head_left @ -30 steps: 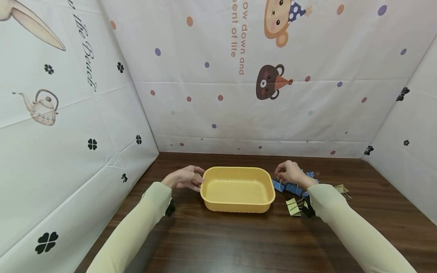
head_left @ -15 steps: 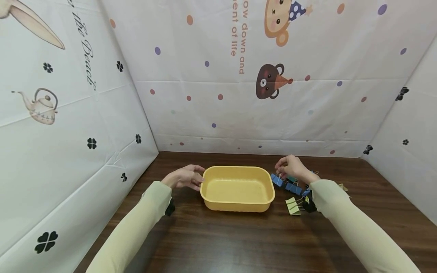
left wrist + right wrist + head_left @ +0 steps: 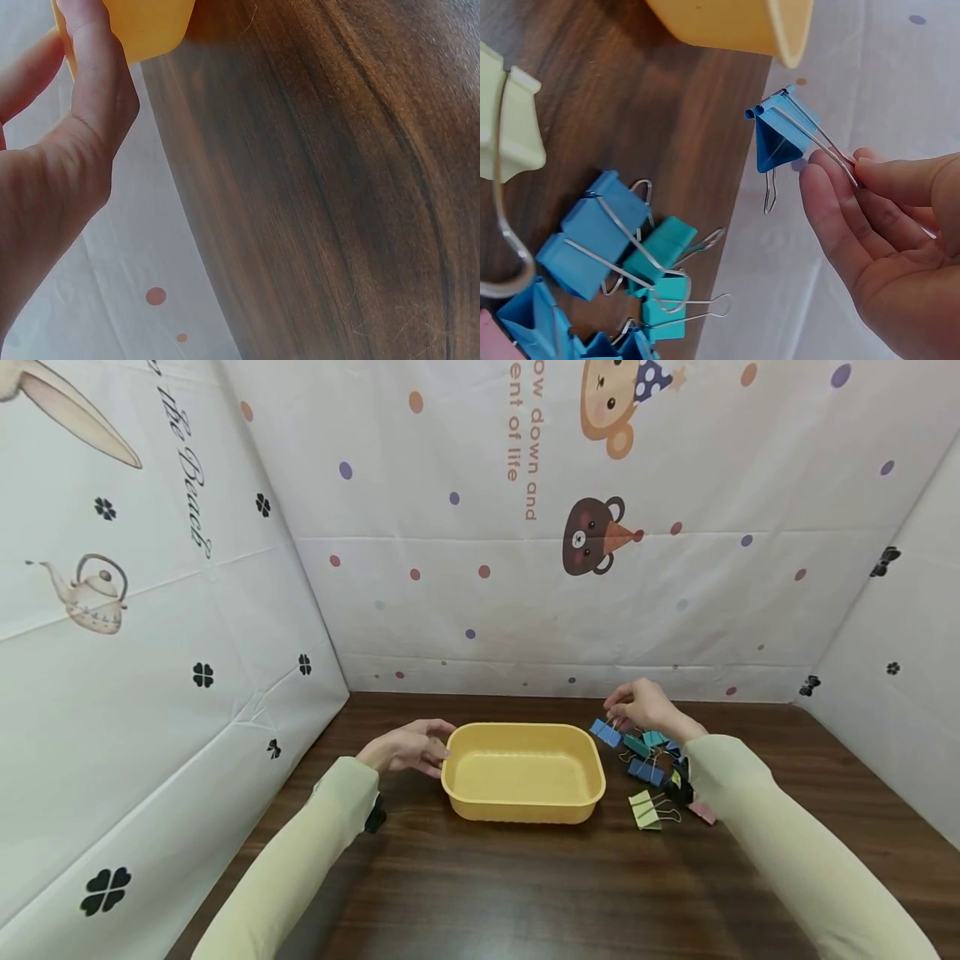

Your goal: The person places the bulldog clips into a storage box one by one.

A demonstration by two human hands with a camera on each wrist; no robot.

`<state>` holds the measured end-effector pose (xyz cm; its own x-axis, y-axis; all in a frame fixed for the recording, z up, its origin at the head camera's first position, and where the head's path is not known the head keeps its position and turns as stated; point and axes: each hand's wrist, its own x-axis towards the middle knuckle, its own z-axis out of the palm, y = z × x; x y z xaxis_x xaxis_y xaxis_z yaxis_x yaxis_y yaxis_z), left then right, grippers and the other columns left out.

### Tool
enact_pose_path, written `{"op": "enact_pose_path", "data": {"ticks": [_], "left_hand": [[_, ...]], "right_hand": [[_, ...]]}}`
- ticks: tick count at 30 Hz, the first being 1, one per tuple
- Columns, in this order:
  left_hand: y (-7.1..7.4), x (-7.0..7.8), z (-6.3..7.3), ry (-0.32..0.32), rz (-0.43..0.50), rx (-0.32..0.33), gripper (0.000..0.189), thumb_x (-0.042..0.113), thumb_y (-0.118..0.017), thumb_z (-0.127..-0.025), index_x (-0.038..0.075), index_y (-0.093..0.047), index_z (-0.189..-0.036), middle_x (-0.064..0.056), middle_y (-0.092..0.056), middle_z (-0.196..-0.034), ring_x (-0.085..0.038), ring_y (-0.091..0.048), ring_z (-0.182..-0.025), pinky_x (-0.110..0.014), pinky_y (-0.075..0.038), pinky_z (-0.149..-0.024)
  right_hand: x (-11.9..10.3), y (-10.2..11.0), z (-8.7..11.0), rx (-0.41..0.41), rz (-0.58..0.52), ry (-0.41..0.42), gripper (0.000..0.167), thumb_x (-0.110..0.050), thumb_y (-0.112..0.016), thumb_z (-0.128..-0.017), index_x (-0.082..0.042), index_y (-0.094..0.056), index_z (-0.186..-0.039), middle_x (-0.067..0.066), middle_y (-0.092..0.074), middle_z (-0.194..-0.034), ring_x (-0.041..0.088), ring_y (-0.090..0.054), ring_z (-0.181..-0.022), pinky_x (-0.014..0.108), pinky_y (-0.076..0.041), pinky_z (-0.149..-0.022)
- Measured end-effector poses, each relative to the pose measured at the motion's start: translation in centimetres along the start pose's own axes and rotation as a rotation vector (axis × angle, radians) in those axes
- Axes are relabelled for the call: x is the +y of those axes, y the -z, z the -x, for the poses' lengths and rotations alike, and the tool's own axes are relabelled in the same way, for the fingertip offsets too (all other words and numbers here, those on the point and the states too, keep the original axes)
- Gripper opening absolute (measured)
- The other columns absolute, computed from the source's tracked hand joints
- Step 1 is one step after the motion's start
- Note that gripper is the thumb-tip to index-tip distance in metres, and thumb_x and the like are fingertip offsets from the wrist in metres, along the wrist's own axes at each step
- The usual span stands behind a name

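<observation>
Pinching a wire handle (image 3: 829, 145), the right grip (image 3: 892, 232) holds a wedge-shaped blue clip (image 3: 784, 139).

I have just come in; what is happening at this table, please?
A person's right hand pinches a blue binder clip by its wire handle and holds it above the table, near a yellow tub. The left hand rests against the tub's left edge. Other blue clips, teal clips and a pale yellow-green clip lie on the table to the tub's right.

Upper left, left sheet (image 3: 150, 735) says "the Beach", top middle, back sheet (image 3: 525, 618)'s got "ow down and" / "ent of life", cut off lol
</observation>
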<state>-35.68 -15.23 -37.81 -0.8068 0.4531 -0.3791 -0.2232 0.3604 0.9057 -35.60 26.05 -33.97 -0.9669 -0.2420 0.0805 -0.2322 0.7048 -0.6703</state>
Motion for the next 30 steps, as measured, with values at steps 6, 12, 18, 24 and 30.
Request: {"op": "enact_pose_path", "data": {"ticks": [6,12,18,24,30], "left_hand": [[0.1,-0.1,-0.1,-0.002,0.000,-0.001,0.057,-0.001,-0.055,-0.094,0.007,-0.034,-0.145,-0.029,-0.059,-0.118,-0.022,-0.067,-0.082,-0.035,-0.060,-0.074],[0.1,-0.1,-0.1,0.001,0.003,-0.001,0.058,-0.001,-0.055,-0.093,0.007,-0.033,-0.146,-0.026,-0.061,-0.114,-0.021,-0.066,-0.081,-0.037,-0.060,-0.075],[0.2,0.0,-0.1,0.000,0.017,-0.007,0.061,0.000,-0.058,-0.092,0.008,-0.032,-0.146,-0.015,-0.062,-0.100,-0.020,-0.064,-0.079,-0.038,-0.060,-0.076],[0.3,0.0,-0.1,-0.006,0.028,-0.017,0.059,-0.001,-0.056,-0.093,0.008,-0.032,-0.147,-0.025,-0.059,-0.113,-0.021,-0.064,-0.082,-0.038,-0.060,-0.076],[0.2,-0.1,-0.1,-0.009,0.032,-0.020,0.059,0.000,-0.056,-0.094,0.008,-0.032,-0.147,-0.023,-0.060,-0.110,-0.021,-0.064,-0.081,-0.038,-0.060,-0.077]], "right_hand": [[-1.2,0.5,-0.3,-0.005,-0.017,0.011,0.019,0.001,-0.052,-0.096,0.012,-0.065,-0.106,0.027,-0.069,-0.094,0.028,-0.070,-0.073,0.035,-0.061,-0.066],[-2.9,0.6,-0.5,-0.008,-0.050,0.042,0.020,0.002,-0.053,-0.095,0.012,-0.064,-0.107,0.029,-0.068,-0.095,0.030,-0.070,-0.075,0.028,-0.060,-0.063],[-4.4,0.4,-0.9,-0.019,-0.078,0.069,0.020,0.001,-0.053,-0.096,0.011,-0.065,-0.108,0.027,-0.069,-0.095,0.027,-0.070,-0.074,0.030,-0.060,-0.065],[-6.0,-0.1,-0.9,-0.043,-0.097,0.075,0.021,-0.001,-0.054,-0.096,0.010,-0.066,-0.110,0.027,-0.069,-0.097,0.028,-0.071,-0.077,0.031,-0.060,-0.067],[-7.0,-1.1,-1.1,-0.067,-0.101,0.096,0.020,-0.001,-0.055,-0.095,0.009,-0.066,-0.108,0.026,-0.070,-0.096,0.030,-0.071,-0.078,0.030,-0.060,-0.066]]}}
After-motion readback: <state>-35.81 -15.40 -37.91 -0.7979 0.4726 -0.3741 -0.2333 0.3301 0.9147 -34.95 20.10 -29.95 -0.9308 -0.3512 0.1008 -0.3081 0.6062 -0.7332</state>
